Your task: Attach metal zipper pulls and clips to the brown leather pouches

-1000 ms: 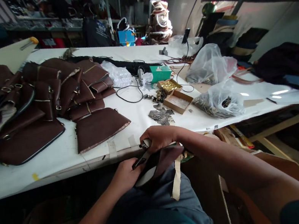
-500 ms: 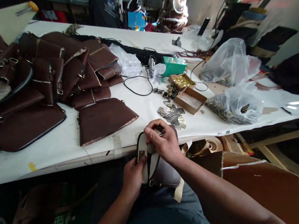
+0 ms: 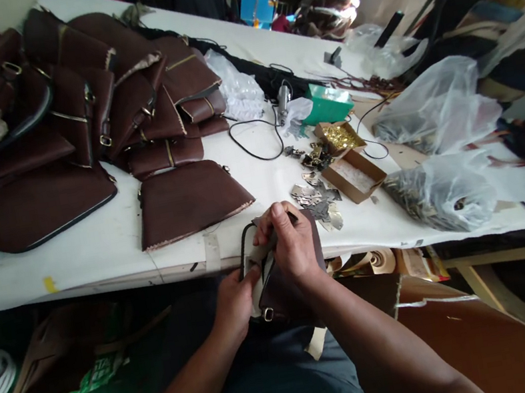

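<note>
A dark brown leather bag (image 3: 280,295) with a pale lining and a small metal ring sits at the table's front edge, over my lap. My left hand (image 3: 235,303) grips its left side, thumb pressed on the lining. On the upper part of the bag my right hand (image 3: 290,236) is closed, fingers bent at the opening; whatever is pinched there is mostly hidden. Another brown bag (image 3: 192,202) lies flat on the table just beyond. Thin metal plates (image 3: 319,200) lie in a loose heap past my right hand.
Brown bags (image 3: 76,121) are piled at the left. Small cardboard boxes (image 3: 355,173), one with gold-coloured parts, stand right of centre near a green box (image 3: 327,102). Clear plastic bags (image 3: 444,191) of metal pieces lie farther right. Below is a large cardboard box (image 3: 471,342).
My right hand has turned, its thumb now upright, and the bag's opening looks narrower. My left hand keeps its hold. The view has shifted, so the table's contents appear farther right.
</note>
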`<control>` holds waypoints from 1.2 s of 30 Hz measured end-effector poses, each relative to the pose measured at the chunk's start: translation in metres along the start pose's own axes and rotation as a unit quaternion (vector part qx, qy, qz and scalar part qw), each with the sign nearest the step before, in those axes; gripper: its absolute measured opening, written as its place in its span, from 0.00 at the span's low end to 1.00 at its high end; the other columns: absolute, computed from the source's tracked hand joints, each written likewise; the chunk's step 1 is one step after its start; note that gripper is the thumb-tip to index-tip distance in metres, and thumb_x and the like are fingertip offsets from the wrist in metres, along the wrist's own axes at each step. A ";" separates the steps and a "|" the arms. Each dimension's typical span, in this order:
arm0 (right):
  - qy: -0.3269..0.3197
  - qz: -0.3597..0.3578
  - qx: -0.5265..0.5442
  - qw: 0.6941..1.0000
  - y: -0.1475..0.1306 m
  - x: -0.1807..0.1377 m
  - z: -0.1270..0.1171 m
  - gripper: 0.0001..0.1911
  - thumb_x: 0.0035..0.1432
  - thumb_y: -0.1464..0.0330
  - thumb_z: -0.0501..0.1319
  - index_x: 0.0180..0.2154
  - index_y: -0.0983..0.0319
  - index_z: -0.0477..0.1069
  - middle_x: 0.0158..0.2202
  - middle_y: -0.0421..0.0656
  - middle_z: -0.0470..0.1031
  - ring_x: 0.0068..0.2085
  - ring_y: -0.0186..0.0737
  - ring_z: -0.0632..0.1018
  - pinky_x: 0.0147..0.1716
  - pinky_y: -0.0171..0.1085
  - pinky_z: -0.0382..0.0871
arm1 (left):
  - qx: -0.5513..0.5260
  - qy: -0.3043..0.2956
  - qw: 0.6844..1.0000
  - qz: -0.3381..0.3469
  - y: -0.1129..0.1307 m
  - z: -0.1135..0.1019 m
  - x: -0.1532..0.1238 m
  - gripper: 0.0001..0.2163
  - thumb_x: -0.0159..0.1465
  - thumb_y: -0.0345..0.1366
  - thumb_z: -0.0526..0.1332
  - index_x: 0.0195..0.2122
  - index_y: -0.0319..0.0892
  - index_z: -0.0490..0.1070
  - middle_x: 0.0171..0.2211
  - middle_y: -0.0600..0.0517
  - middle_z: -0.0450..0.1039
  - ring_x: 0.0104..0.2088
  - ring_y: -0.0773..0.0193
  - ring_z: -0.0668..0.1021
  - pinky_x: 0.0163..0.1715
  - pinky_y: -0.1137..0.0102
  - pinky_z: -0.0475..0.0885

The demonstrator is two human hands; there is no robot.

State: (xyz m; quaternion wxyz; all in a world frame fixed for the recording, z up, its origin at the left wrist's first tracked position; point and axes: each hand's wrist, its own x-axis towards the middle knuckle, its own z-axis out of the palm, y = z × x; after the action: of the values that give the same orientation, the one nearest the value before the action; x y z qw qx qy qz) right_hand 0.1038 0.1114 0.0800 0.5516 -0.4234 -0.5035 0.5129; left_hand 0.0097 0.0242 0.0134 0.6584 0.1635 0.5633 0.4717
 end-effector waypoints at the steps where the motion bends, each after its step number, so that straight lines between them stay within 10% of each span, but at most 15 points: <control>1: -0.004 0.002 -0.013 1.000 0.001 -0.001 0.002 0.24 0.70 0.48 0.64 0.28 0.57 0.66 0.22 0.37 0.68 0.23 0.36 0.71 0.26 0.38 0.68 | 0.006 0.001 1.000 0.002 -0.002 -0.001 0.001 0.17 0.54 0.53 0.73 0.29 0.42 0.79 0.25 0.51 0.80 0.26 0.57 0.80 0.27 0.67 0.71; 24: -0.030 -0.018 -0.003 0.999 0.011 -0.012 0.005 0.23 0.70 0.50 0.65 0.29 0.56 0.63 0.22 0.35 0.66 0.21 0.34 0.67 0.23 0.37 0.64 | 0.102 0.003 0.994 0.040 -0.004 -0.010 0.005 0.18 0.60 0.51 0.70 0.24 0.43 0.73 0.22 0.55 0.71 0.25 0.63 0.71 0.25 0.71 0.60; 36: -0.088 -0.077 -0.048 0.992 -0.005 -0.020 -0.010 0.21 0.73 0.55 0.63 0.29 0.58 0.69 0.26 0.39 0.72 0.28 0.37 0.73 0.33 0.39 0.71 | 0.072 0.016 0.996 0.047 0.000 0.006 -0.010 0.21 0.50 0.44 0.79 0.42 0.39 0.81 0.36 0.48 0.84 0.36 0.55 0.82 0.37 0.66 0.73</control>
State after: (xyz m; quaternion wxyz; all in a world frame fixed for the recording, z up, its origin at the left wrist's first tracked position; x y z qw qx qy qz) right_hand 0.1150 0.0912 0.0814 0.5219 -0.3624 -0.6050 0.4798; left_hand 0.0156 0.0179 0.0210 0.6130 0.2286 0.5981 0.4628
